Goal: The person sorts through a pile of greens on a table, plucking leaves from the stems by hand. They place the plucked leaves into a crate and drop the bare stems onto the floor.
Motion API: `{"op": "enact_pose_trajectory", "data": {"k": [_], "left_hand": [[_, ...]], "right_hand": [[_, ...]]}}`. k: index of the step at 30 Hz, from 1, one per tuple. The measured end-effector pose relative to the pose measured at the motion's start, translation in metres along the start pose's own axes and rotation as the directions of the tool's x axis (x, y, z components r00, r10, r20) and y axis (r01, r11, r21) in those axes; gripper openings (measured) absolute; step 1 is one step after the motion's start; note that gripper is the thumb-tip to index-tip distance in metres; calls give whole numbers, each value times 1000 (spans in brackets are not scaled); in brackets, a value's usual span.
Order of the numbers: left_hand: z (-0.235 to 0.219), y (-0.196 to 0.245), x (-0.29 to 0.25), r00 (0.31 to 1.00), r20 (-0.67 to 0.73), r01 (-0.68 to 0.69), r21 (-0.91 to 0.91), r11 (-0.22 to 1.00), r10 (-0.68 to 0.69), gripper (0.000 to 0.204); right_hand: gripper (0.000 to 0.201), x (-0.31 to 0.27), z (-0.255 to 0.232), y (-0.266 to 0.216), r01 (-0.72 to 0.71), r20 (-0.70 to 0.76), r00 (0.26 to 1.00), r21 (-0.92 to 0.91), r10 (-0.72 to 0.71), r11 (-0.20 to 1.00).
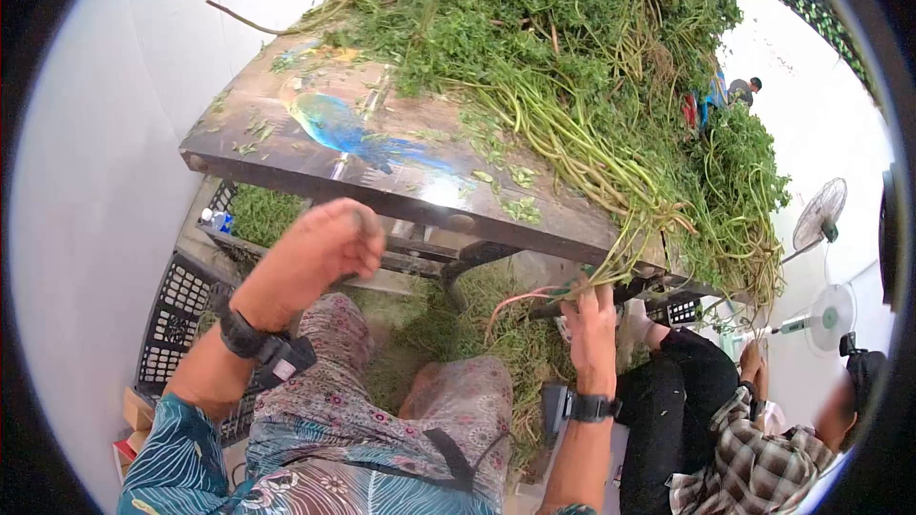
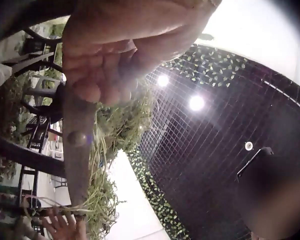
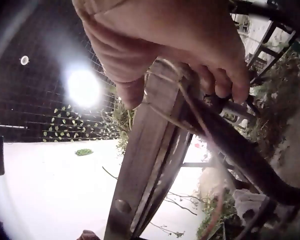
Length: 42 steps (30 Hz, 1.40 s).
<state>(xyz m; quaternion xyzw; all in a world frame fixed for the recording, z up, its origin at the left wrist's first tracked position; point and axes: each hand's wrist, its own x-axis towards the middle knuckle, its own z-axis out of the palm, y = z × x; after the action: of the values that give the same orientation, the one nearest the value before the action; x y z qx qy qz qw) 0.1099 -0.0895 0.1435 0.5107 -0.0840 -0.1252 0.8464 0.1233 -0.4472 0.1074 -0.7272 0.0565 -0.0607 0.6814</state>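
Note:
The left hand [image 1: 334, 243] is raised in front of the table's near edge, fingers loosely bent and nothing visible held. From the left wrist view, the same hand [image 2: 115, 55] has its fingertips bent toward the palm. At the tabletop edge farther right, the right hand [image 1: 592, 329] reaches up among thin stems [image 1: 615, 277]. Its thumb and fingers are apart in the right wrist view, where the hand [image 3: 165, 40] has a long stem [image 3: 197, 112] crossing beneath the palm. A large heap of leafy green stalks [image 1: 572, 48] covers much of the wooden table [image 1: 429, 148].
Black crates [image 1: 172, 319] stand at the left below the table, one holding greens [image 1: 262, 215]. Loose greens [image 1: 420, 324] lie on the floor. A person in a checked shirt [image 1: 754, 463] sits at the right, near fans [image 1: 830, 319]. Another person [image 1: 740, 92] is behind the heap.

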Motion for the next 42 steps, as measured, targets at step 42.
{"op": "enact_pose_trajectory", "data": {"k": [42], "left_hand": [[8, 25, -5, 994, -70, -82, -6, 997, 81, 25]], "right_hand": [[55, 138, -26, -64, 285, 32, 955, -368, -294, 885]]}}
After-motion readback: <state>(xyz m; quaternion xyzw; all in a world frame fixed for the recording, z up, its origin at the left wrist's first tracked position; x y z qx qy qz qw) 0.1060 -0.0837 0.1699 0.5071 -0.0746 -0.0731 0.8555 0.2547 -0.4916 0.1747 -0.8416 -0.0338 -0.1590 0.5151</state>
